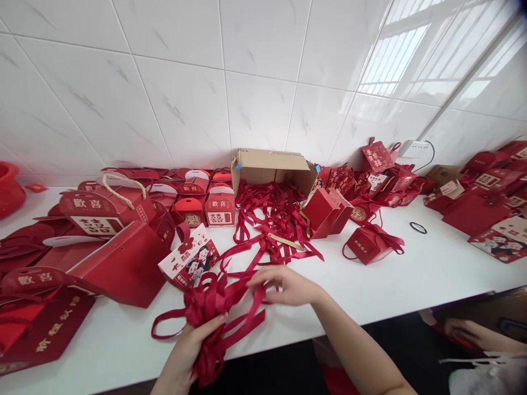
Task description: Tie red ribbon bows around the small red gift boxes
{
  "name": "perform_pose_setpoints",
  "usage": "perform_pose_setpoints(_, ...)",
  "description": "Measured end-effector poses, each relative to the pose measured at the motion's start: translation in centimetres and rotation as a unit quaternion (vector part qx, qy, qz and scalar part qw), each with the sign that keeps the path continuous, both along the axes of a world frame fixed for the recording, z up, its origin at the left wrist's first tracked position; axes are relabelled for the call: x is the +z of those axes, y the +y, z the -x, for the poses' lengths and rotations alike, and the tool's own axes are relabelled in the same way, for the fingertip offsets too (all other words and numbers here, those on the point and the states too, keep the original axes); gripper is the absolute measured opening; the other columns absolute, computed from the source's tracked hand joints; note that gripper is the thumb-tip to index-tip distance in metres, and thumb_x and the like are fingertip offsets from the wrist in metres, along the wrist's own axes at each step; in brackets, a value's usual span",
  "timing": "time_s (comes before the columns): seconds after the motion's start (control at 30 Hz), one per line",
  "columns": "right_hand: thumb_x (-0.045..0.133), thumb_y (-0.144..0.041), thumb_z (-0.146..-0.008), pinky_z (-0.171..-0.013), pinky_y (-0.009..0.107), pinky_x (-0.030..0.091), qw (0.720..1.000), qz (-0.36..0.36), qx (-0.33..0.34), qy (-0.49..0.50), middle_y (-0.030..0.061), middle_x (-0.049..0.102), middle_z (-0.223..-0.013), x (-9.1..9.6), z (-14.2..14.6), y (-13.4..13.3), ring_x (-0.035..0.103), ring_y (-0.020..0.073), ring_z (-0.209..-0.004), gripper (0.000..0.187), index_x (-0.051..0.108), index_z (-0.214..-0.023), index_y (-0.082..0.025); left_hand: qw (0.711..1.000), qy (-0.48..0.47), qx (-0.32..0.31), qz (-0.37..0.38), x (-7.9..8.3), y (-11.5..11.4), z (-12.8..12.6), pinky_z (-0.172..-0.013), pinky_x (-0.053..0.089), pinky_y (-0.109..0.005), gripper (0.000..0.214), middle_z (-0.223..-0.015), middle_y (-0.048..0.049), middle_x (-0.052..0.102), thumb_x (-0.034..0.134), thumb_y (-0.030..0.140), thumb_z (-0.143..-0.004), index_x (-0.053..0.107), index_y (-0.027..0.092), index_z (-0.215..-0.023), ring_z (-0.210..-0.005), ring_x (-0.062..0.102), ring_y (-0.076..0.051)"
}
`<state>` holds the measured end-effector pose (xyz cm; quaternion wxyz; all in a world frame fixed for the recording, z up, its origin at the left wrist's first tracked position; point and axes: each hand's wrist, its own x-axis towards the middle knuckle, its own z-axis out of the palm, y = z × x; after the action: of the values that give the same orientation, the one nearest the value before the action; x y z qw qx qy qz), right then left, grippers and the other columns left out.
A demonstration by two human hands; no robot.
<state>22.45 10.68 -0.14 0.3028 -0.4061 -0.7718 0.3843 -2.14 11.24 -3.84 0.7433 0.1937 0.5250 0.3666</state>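
Note:
A bunch of dark red ribbons (212, 299) is gripped in my left hand (200, 334) over the front of the white table, with loops and loose ends hanging out. My right hand (284, 285) is just right of the bunch, its fingers curled and pinching a ribbon strand (257, 302). Beyond both hands, a tangle of red ribbons (284, 219) spills from an open cardboard box (274, 159). Left of the tangle, a small gift box (193, 260) with a cartoon couple leans at a tilt. A flat gold strip (286, 241) lies across the ribbons.
Red gift boxes (220, 206) crowd the left side, one with a rope handle (123, 192). More red boxes (370, 244) stand at right, near a black ring (418, 227). A red basin (8, 189) sits far left. Another person's hand (465, 332) shows at lower right, below the table edge.

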Motion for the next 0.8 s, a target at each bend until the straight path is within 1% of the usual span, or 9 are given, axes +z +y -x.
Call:
perform_pose_setpoints(0.1, 0.042, -0.001, -0.082, -0.089, 0.032, 0.05, 0.965, -0.013, -0.243, -0.095, 0.0077, 0.067, -0.112, -1.5, -2.0, 1.5, 0.062, 0.0192, -0.105, 0.044, 0.066, -0.114, -0.02, 0.996, 0.039, 0.08, -0.01, 0.2, -0.3, 2.2, -0.055, 0.061, -0.027, 0.042, -0.069, 0.0002, 0.073, 0.077, 0.003, -0.06, 0.068, 0.019, -0.097, -0.057, 0.07, -0.019)
perform_pose_setpoints(0.17, 0.044, -0.008, -0.086, -0.095, 0.04, 0.046, 0.94, -0.01, -0.316, -0.13, 0.0119, 0.062, -0.12, -2.9, -2.5, 2.5, 0.058, 0.0236, -0.113, 0.04, 0.06, -0.121, -0.019, 0.99, 0.047, 0.128, -0.029, 0.2, -0.2, 3.4, -0.054, 0.061, -0.028, 0.033, -0.065, 0.0032, 0.071, 0.078, 0.008, -0.061, 0.067, 0.022, -0.088, -0.055, 0.068, -0.018)
perform_pose_setpoints(0.27, 0.059, -0.022, -0.084, -0.086, 0.045, 0.049, 0.917, 0.021, -0.362, -0.163, 0.0184, 0.06, -0.116, -4.7, -2.4, 3.6, 0.059, 0.0305, -0.105, 0.034, 0.058, -0.116, -0.012, 0.977, 0.105, 0.147, -0.114, 0.4, 0.4, 3.5, -0.067, 0.063, -0.036, 0.033, -0.067, 0.0031, 0.071, 0.081, 0.014, -0.058, 0.066, 0.025, -0.085, -0.072, 0.071, -0.025)
perform_pose_setpoints(0.37, 0.061, -0.021, -0.081, -0.074, 0.04, 0.05, 0.915, 0.049, -0.354, -0.187, 0.014, 0.063, -0.094, -5.5, -2.4, 4.0, 0.061, 0.0275, -0.086, 0.018, 0.063, -0.097, -0.012, 0.933, 0.264, 0.093, -0.225, 0.3, 0.8, 1.6, -0.093, 0.053, -0.047, 0.04, -0.085, -0.0025, 0.073, 0.086, 0.023, -0.05, 0.067, 0.022, -0.086, -0.1, 0.066, -0.035)
perform_pose_setpoints(0.43, 0.069, -0.023, -0.075, -0.071, 0.035, 0.05, 0.926, 0.056, -0.32, -0.19, 0.009, 0.062, -0.09, -5.4, -2.8, 3.8, 0.061, 0.0242, -0.082, 0.023, 0.065, -0.096, -0.014, 0.898, 0.339, 0.035, -0.279, -0.2, 0.7, 0.1, -0.1, 0.047, -0.047, 0.037, -0.086, -0.0055, 0.073, 0.086, 0.03, -0.049, 0.069, 0.021, -0.08, -0.104, 0.063, -0.037)
perform_pose_setpoints(0.57, 0.084, -0.029, -0.058, -0.069, 0.03, 0.051, 0.942, 0.057, -0.271, -0.19, 0.0082, 0.056, -0.109, -4.8, -4.0, 2.7, 0.06, 0.0217, -0.086, 0.07, 0.059, -0.123, -0.023, 0.874, 0.387, -0.071, -0.284, -1.7, 0.3, -1.3, -0.071, 0.054, -0.036, 0.03, -0.065, -0.0059, 0.069, 0.088, 0.034, -0.043, 0.066, 0.022, -0.059, -0.081, 0.067, -0.036)
perform_pose_setpoints(0.63, 0.081, -0.026, -0.064, -0.069, 0.031, 0.051, 0.944, 0.051, -0.266, -0.19, 0.0078, 0.056, -0.107, -4.9, -4.2, 2.4, 0.061, 0.02, -0.081, 0.058, 0.063, -0.119, -0.026, 0.87, 0.401, -0.107, -0.267, -2.1, 0.2, -1.4, -0.057, 0.049, -0.031, 0.029, -0.056, -0.0051, 0.065, 0.089, 0.031, -0.041, 0.064, 0.023, -0.054, -0.069, 0.066, -0.034)
perform_pose_setpoints(0.73, 0.066, -0.012, -0.075, -0.071, 0.03, 0.05, 0.948, 0.024, -0.264, -0.175, 0.0043, 0.062, -0.087, -5.2, -3.7, 2.6, 0.061, 0.0179, -0.074, 0.021, 0.074, -0.092, -0.023, 0.863, 0.4, -0.12, -0.283, -2.3, 0.1, -1.3, -0.055, 0.047, -0.028, 0.027, -0.059, -0.0054, 0.067, 0.089, 0.027, -0.042, 0.069, 0.023, -0.06, -0.068, 0.066, -0.032)
perform_pose_setpoints(0.8, 0.056, -0.003, -0.076, -0.073, 0.03, 0.051, 0.948, -0.005, -0.28, -0.154, 0.0035, 0.065, -0.079, -5.1, -3.3, 2.9, 0.062, 0.0183, -0.075, 0.026, 0.074, -0.08, -0.021, 0.862, 0.392, -0.126, -0.294, -2.1, 0.2, -1.3, -0.059, 0.048, -0.028, 0.028, -0.065, -0.006, 0.07, 0.089, 0.028, -0.044, 0.072, 0.023, -0.066, -0.072, 0.067, -0.032)
